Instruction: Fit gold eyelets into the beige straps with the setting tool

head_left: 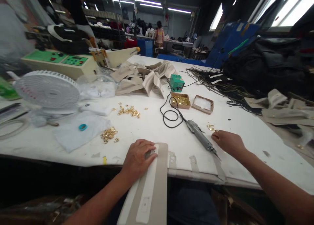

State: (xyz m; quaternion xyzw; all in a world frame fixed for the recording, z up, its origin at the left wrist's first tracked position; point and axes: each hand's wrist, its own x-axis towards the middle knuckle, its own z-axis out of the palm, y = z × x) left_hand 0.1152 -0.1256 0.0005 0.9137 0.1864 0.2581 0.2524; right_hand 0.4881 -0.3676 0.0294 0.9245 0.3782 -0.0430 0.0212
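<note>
Strip [152,185] hangs over the worktop [152,127] edge, pinned under the flat fingers of the left hand [138,158], right hand [227,141] loose and empty beside the tool [200,136], so barely started I'd say.

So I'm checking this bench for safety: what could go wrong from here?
The beige strip hangs far over the edge of the table, pinned only by the left hand; it may slide off. The right hand rests beside the corded tool, near its pointed tip, and could get pricked.

The strap [152,182] is beige, eyelets [109,134] gold, small box [176,82] green, table [149,128] white.
</note>
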